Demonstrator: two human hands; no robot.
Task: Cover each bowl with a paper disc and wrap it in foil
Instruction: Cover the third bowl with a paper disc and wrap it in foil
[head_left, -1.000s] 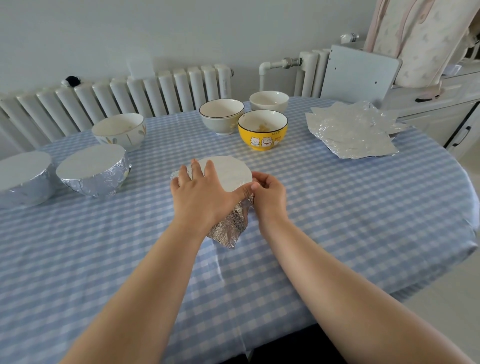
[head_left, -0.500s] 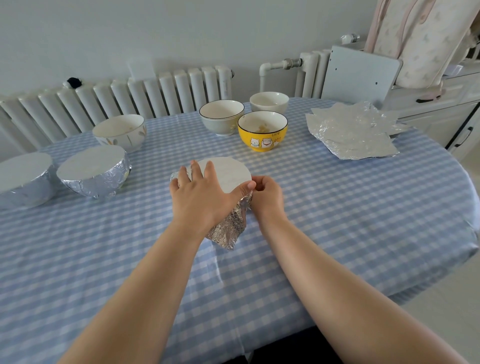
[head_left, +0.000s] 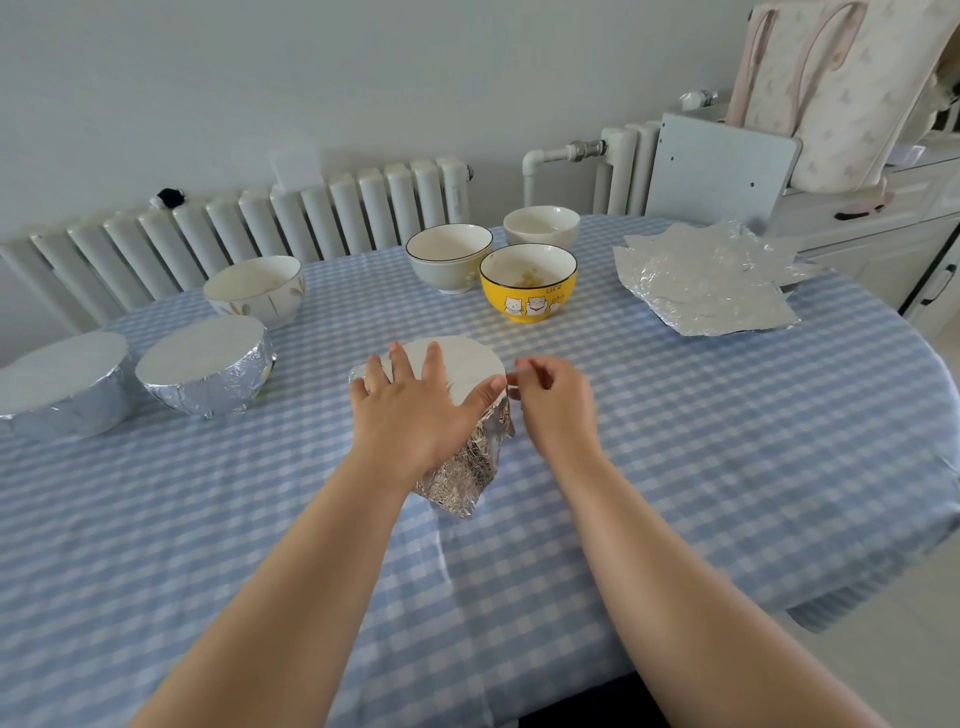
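The person is standing at the bench (head_left: 675, 467), which is wearing a blue-and-white checked cloth, and is working on a bowl near the middle of it. The left hand (head_left: 410, 415) is lying flat, fingers straight and spread, pressing down on the white paper disc (head_left: 462, 364) that is covering the bowl. Crinkled foil (head_left: 467, 462) is hugging the near side of that bowl, running down from under the left palm to the cloth. The right hand (head_left: 556, 400) is sitting just to the right of the bowl's rim, fingers loosely curled; its fingertips are close to the foil edge, but I cannot tell whether they are pinching it or only touching.

Off to the left, two finished foil-wrapped bowls are sitting side by side: one (head_left: 208, 369) nearer the centre and one (head_left: 62, 384) at the bench's left edge. Behind them an uncovered white bowl (head_left: 254, 291) is waiting. Farther back, a yellow bowl with cat figures (head_left: 527, 283) is standing just in front of a pale bowl with a dark rim (head_left: 449, 257) and a plain white bowl (head_left: 541, 226). A stack of loose foil sheets (head_left: 706, 286) is lying flat at the far right.
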